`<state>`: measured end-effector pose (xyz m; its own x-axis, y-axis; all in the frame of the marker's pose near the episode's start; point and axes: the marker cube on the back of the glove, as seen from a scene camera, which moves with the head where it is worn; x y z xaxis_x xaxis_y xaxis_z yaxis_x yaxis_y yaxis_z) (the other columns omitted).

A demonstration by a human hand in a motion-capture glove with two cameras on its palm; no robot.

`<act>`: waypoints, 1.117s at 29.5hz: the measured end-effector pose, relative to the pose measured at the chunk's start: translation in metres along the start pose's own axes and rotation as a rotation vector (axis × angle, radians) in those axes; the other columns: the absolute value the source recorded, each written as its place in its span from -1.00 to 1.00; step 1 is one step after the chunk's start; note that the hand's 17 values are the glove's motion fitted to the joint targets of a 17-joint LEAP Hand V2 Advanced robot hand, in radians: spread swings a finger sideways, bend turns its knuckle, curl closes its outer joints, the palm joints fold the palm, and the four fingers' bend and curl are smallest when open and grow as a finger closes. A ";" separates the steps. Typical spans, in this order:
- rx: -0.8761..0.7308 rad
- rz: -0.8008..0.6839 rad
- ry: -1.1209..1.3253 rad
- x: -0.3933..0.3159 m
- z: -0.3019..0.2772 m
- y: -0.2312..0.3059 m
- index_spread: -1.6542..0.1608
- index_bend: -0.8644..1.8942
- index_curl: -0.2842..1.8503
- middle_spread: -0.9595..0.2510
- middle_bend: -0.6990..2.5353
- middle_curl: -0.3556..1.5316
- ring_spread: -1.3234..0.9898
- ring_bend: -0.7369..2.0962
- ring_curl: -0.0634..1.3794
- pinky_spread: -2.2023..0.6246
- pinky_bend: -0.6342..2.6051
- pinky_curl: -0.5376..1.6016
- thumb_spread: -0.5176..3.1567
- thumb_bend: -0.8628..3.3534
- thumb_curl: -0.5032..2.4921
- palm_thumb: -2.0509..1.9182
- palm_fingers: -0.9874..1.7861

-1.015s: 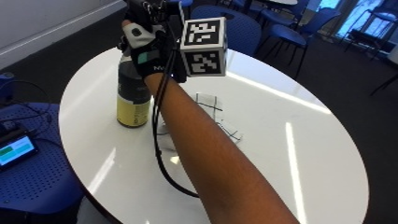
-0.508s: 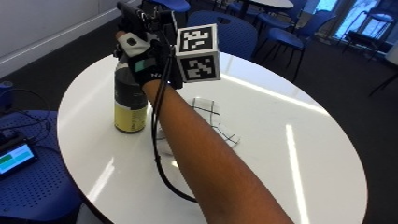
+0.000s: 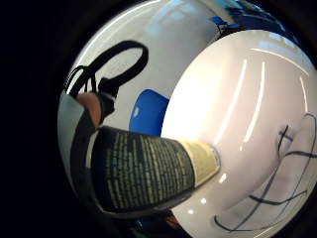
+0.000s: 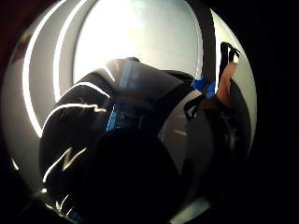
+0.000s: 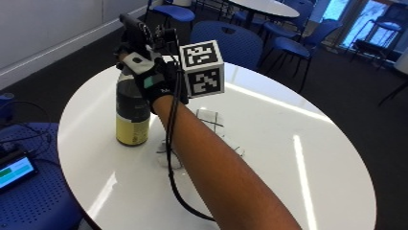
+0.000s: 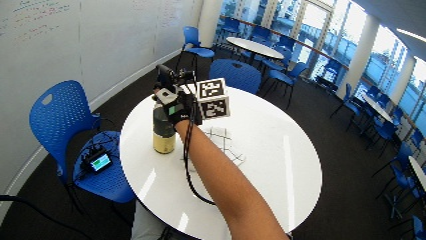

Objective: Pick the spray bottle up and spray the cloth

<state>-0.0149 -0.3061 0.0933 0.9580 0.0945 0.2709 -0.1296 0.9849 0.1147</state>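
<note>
Spray bottle (image 5: 132,115): stands upright on the white round worktop (image 5: 306,158), near the edge on the person's left side. A dark upper body and a yellowish lower band are shown; printed text on the label is seen close up in the little finger side palm view (image 3: 143,171).

Cloth (image 5: 210,120): a white cloth with dark lines lies flat on the worktop, just beside the bottle and partly hidden under the forearm.

Hands: the gloved right hand (image 5: 153,72) is placed at the bottle's top, around the neck and spray head. The fingers appear to be curled about the head, and it is judged that the bottle is gripped there. The other hand is not seen.

Handling, weight: the fill level cannot be told, so the weight is uncertain.

Handling, surface: the body looks stiff and smooth. Slipping is judged possible on the glossy label.

Handling, hold point: the neck below the spray head is judged the best place, with a finger left free for the trigger. The nozzle should be turned toward the cloth.

Change, bottle: compared with the earlier outside views, it is seen on the same spot of the worktop, not yet lifted.

Change, hand: its place on the bottle top is matched in the earlier views; no clear shift is seen.
</note>
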 end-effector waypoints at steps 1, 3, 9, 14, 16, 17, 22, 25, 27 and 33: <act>-0.018 0.009 0.007 0.003 0.001 0.001 0.50 -0.06 -0.20 0.19 -0.21 -0.11 -0.02 -0.09 -0.32 0.47 -0.46 -0.16 -0.47 -0.60 -0.08 0.48 0.57; -0.053 0.025 0.029 0.010 0.003 0.003 0.50 -0.08 -0.21 0.18 -0.20 -0.11 -0.02 -0.09 -0.33 0.51 -0.50 -0.18 -0.46 -0.61 -0.09 0.47 0.52; -0.134 0.039 0.107 0.030 0.004 0.012 0.49 -0.17 -0.24 0.21 -0.22 -0.12 -0.02 -0.12 -0.33 0.60 -0.54 -0.22 -0.36 -0.62 -0.15 0.42 0.37; -0.156 0.021 0.153 0.038 -0.002 0.016 0.46 -0.30 -0.29 0.31 -0.35 -0.17 0.02 -0.19 -0.35 0.64 -0.43 -0.17 -0.29 -0.62 -0.21 0.38 0.08; -0.164 0.018 0.168 0.041 -0.005 0.019 0.45 -0.31 -0.32 0.34 -0.37 -0.19 0.03 -0.20 -0.37 0.65 -0.42 -0.17 -0.28 -0.62 -0.23 0.36 0.06; -0.170 0.017 0.177 0.043 -0.006 0.021 0.44 -0.31 -0.34 0.36 -0.38 -0.19 0.04 -0.21 -0.38 0.66 -0.42 -0.18 -0.27 -0.62 -0.24 0.35 0.05; -0.207 0.025 0.241 0.053 -0.015 0.037 0.43 -0.29 -0.39 0.44 -0.42 -0.22 0.06 -0.23 -0.43 0.69 -0.41 -0.18 -0.25 -0.62 -0.29 0.33 0.02; -0.243 0.031 0.304 0.056 -0.019 0.052 0.43 -0.30 -0.41 0.48 -0.43 -0.23 0.07 -0.24 -0.44 0.69 -0.40 -0.17 -0.24 -0.62 -0.31 0.32 0.00; -0.267 0.020 0.348 0.053 -0.022 0.062 0.43 -0.31 -0.43 0.50 -0.44 -0.23 0.08 -0.23 -0.44 0.70 -0.39 -0.17 -0.23 -0.62 -0.32 0.31 -0.02; -0.329 -0.095 0.514 0.032 -0.029 0.094 0.44 -0.31 -0.47 0.56 -0.44 -0.24 0.10 -0.23 -0.44 0.71 -0.37 -0.16 -0.22 -0.61 -0.35 0.28 -0.03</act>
<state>0.0106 -0.2062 0.0851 0.9729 -0.0187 -0.2306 -0.0304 0.9778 -0.2075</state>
